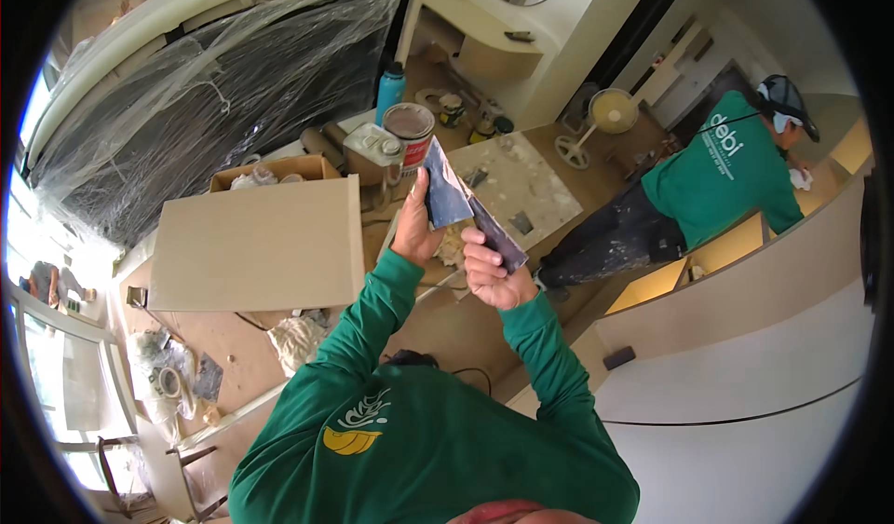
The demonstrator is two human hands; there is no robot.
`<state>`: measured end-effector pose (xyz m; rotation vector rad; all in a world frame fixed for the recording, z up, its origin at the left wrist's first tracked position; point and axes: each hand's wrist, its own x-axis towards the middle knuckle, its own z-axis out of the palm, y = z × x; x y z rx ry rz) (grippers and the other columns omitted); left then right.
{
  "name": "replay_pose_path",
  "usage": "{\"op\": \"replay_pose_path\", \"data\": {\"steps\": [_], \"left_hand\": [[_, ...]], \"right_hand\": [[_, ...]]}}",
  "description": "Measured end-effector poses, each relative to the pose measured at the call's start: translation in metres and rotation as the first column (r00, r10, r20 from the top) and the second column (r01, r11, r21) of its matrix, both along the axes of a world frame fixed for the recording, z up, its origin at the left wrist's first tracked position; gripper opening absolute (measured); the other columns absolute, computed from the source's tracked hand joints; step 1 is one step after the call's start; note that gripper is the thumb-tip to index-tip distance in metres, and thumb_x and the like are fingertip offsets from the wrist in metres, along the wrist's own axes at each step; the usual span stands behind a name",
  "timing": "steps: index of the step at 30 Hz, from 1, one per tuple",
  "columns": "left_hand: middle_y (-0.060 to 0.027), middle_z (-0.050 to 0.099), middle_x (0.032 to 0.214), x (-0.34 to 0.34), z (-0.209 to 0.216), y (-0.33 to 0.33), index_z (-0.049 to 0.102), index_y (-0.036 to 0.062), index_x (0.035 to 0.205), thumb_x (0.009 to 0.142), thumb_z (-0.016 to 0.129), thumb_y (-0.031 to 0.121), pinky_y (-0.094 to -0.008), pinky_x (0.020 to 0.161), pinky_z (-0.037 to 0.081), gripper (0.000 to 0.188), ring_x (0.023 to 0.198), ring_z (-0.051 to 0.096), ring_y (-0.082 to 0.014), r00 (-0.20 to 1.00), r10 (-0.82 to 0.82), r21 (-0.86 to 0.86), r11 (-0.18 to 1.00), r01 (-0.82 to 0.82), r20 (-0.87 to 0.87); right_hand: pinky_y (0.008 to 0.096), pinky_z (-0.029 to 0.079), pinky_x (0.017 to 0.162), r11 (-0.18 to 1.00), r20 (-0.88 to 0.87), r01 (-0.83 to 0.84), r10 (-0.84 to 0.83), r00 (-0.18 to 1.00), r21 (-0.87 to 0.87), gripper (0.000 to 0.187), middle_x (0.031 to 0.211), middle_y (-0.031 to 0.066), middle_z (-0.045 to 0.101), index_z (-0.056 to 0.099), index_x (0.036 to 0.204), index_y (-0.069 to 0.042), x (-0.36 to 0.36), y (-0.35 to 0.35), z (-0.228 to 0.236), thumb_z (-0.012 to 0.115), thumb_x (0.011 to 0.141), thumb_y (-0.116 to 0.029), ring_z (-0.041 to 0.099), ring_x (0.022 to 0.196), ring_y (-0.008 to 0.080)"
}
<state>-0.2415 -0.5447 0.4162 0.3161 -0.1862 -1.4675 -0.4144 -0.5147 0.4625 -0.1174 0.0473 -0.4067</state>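
Left hand [414, 231] grips a wide putty blade [445, 193] raised at chest height; right hand [492, 272] closes on a second blade [498, 235] crossing it. Scraping edge against edge, held steady, probably cleans best.

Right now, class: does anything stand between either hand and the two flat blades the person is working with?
Nothing visible does. The left hand already grips the wide blade, and the right hand grips the dark blade; the blades overlap.

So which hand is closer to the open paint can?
The left. The left hand holds a putty knife up just below the paint can. The right hand, gripping a second blade, sits lower and further from it.
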Motion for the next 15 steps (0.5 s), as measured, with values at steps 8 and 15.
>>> {"op": "replay_pose_path", "data": {"steps": [8,15], "left_hand": [[-0.0061,0.071,0.102,-0.092,0.054,0.013,0.063,0.0076,0.117,0.105,0.055,0.045,-0.0358,0.074,0.062,0.04,0.079,0.072,-0.0188,0.991,-0.03,-0.093,0.995,0.043,0.133],[-0.0045,0.07,0.112,-0.151,0.069,0.037,0.064,0.006,0.122,0.103,0.062,0.04,-0.0356,0.087,0.058,0.04,0.098,0.069,-0.0174,0.993,0.018,-0.074,0.997,-0.009,0.12]], "right_hand": [[0.0182,0.033,0.042,0.854,-0.338,0.444,-0.516,0.787,-0.271,0.019,0.075,-0.0006,0.058,0.059,0.099,-0.007,-0.048,-0.018,0.026,0.044,0.107,-0.015,0.046,0.052,0.0066],[0.0319,0.054,0.081,0.247,-0.19,0.772,-0.968,0.165,-0.586,0.023,0.099,0.0064,0.071,0.066,0.118,-0.002,-0.148,-0.052,0.025,0.058,0.105,-0.019,0.067,0.089,0.0163]]}}
